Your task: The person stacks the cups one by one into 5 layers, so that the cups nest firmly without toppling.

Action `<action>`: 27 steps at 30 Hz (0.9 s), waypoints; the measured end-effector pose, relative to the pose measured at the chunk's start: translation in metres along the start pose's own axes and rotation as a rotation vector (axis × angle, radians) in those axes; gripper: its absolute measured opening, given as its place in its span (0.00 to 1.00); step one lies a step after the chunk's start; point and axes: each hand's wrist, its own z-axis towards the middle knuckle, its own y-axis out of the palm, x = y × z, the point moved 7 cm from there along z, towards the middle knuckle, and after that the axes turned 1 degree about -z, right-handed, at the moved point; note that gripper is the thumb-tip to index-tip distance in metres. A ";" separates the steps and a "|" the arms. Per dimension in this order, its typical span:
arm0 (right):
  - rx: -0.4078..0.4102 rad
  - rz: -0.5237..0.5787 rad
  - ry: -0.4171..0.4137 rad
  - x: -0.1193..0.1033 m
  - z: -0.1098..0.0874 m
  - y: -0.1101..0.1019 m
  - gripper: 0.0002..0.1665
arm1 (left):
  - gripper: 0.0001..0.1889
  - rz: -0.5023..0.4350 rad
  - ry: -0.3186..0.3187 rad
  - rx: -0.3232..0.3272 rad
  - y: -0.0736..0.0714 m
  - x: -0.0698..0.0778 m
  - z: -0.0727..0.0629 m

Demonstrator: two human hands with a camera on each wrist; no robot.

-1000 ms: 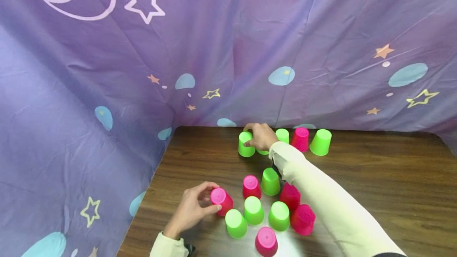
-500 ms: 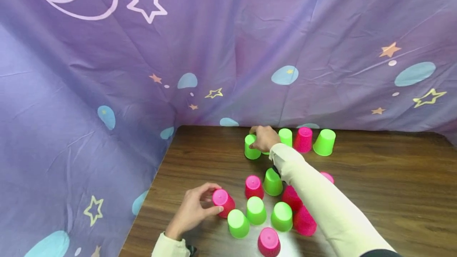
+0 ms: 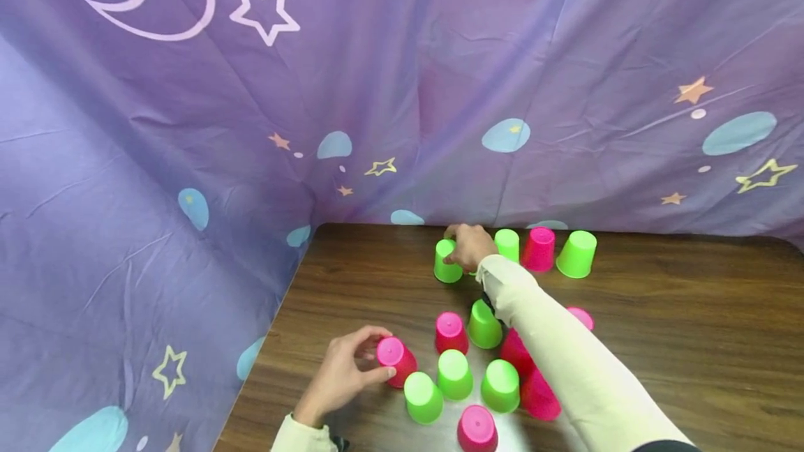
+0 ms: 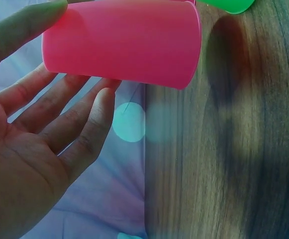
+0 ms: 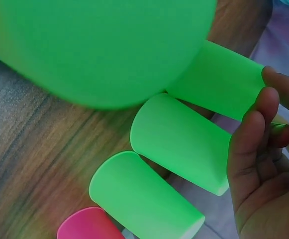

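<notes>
My left hand holds an upside-down pink cup between thumb and fingers, at the left of the group. In the left wrist view the thumb and fingertips are at the narrow end of this pink cup, and a shadow falls on the wood beyond its rim. At the table's back, my right hand pinches the leftmost green cup of a row. Its fingertips show at the base of that green cup in the right wrist view. Another green cup stands right beside it.
The back row continues right with a green cup, a pink cup and a green cup. Several upturned cups stand nearer, including a green cup by my left hand. My right sleeve hides some. Purple cloth hangs behind.
My right hand has shifted the leftmost green cup slightly right, closer to its row. My left hand keeps its hold on the pink cup. The head view has drifted a little.
</notes>
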 end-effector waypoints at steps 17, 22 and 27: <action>0.038 0.027 -0.008 0.008 0.003 0.007 0.34 | 0.24 -0.014 -0.025 0.009 -0.003 0.001 0.003; 0.019 0.025 -0.027 0.003 0.002 0.004 0.36 | 0.24 0.002 -0.005 0.010 -0.008 0.005 0.010; 0.021 0.037 -0.074 -0.008 0.001 -0.008 0.34 | 0.24 0.008 0.013 0.022 -0.019 0.009 0.018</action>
